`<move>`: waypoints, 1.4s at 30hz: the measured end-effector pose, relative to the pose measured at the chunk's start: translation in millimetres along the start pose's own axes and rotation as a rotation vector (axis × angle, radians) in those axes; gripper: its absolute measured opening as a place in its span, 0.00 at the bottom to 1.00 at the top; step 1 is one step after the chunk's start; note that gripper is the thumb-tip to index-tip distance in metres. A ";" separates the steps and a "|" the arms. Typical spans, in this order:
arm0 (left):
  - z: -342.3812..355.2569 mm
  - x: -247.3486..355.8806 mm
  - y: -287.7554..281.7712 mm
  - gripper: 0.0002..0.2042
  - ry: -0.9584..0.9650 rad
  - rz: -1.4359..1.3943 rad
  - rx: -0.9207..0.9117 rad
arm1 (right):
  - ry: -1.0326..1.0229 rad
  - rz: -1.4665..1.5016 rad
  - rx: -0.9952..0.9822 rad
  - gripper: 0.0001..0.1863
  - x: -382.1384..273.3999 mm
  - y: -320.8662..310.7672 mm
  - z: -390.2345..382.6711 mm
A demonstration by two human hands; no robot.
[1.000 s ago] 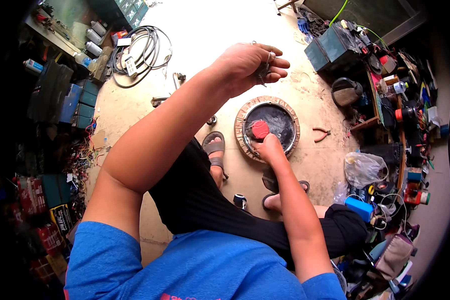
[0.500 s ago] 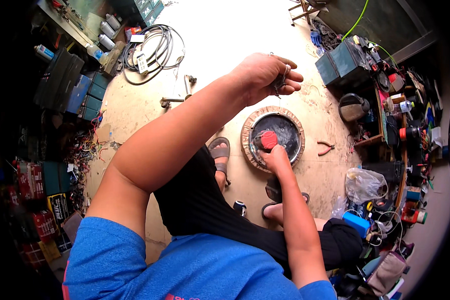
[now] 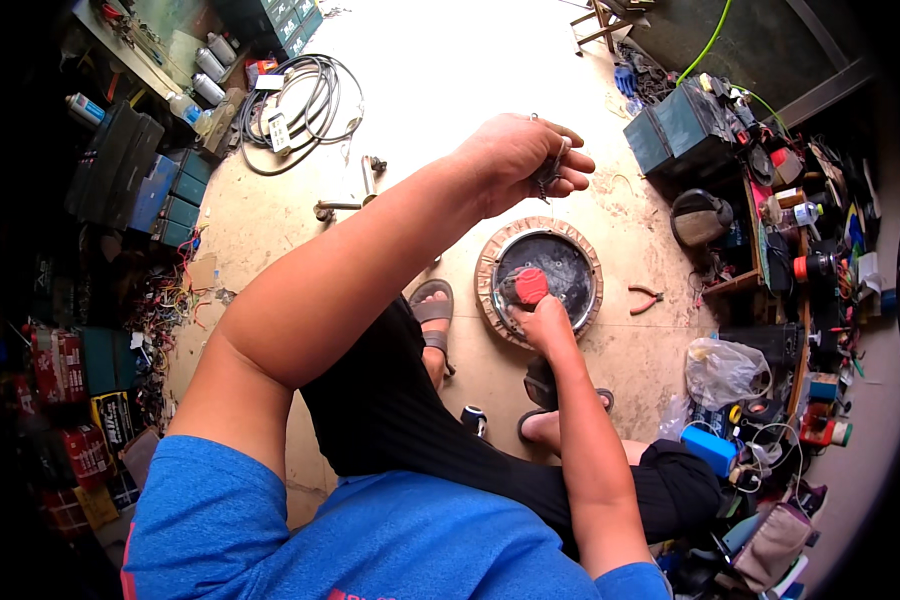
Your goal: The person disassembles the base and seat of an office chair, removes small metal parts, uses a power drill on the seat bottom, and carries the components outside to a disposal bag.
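Raised above the floor, my left hand [image 3: 518, 160] is turned palm up with its fingers partly curled around small dark metal pieces [image 3: 547, 180] that look like screws. My right hand [image 3: 547, 326] grips a cordless driver [image 3: 531, 286] with a red rear end; its dark battery base [image 3: 541, 383] points toward me. The driver is over a round wheel hub [image 3: 571, 262], which lies flat on the floor. This hub has a dark cover, a silvery ring and a tan, segmented outer band. I cannot see the driver's tip or where it meets the cover.
Red-handled pliers [image 3: 647, 299] lie right of the hub. Coiled black cable [image 3: 315, 95] and a metal stand [image 3: 368, 180] are at the far left. My sandalled foot [image 3: 433, 310] is close to the hub. Cluttered shelves, a clear plastic bag [image 3: 722, 371] and boxes line the right side.
The whole view has shifted slightly. My left hand stays raised with the small pieces, and my right hand keeps the driver over the hub.
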State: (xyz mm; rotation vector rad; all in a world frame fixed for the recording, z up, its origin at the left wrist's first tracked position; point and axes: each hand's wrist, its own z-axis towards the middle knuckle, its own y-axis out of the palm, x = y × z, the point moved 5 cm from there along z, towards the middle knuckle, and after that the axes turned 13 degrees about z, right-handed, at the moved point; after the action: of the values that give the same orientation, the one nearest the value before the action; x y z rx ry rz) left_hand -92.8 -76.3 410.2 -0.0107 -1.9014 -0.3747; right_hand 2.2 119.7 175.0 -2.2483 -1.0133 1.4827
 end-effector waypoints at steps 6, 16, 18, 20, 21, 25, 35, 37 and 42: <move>2.4 -2.3 -1.3 0.19 -0.003 -0.005 0.006 | 0.014 0.010 -0.008 0.20 -6.3 -2.5 -2.6; 4.4 -3.8 -3.4 0.17 -0.027 0.017 0.038 | -0.011 0.009 0.001 0.20 -8.5 -6.5 -4.6; 3.8 -3.8 -4.2 0.16 -0.027 0.017 0.047 | -0.003 0.020 -0.009 0.20 -15.1 -8.6 -7.7; 4.5 -3.4 -4.9 0.16 -0.021 0.019 0.049 | 0.004 0.024 -0.011 0.20 -17.4 -10.6 -9.1; 5.1 -4.0 -5.4 0.15 -0.023 0.017 0.050 | 0.007 0.025 -0.010 0.20 -17.4 -11.3 -9.5; 7.2 -6.0 -8.1 0.15 -0.027 0.022 0.058 | 0.009 0.057 -0.004 0.22 -19.0 -13.6 -10.7; 9.8 -9.0 -14.6 0.17 -0.030 0.052 0.052 | 0.026 0.374 -0.033 0.15 -50.9 -77.0 -31.2; 11.1 -11.5 -17.4 0.17 -0.046 0.046 0.042 | -0.040 0.457 0.009 0.13 -70.2 -103.8 -43.6; 16.1 -22.3 -20.1 0.18 -0.107 0.065 0.022 | -0.140 0.591 0.087 0.08 -119.5 -170.2 -74.9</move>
State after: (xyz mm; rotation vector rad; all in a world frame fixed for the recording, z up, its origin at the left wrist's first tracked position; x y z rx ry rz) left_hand -103.3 -87.2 379.7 -0.0788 -2.0051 -0.3146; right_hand -28.8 173.3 387.2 -2.5330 -0.3001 1.8809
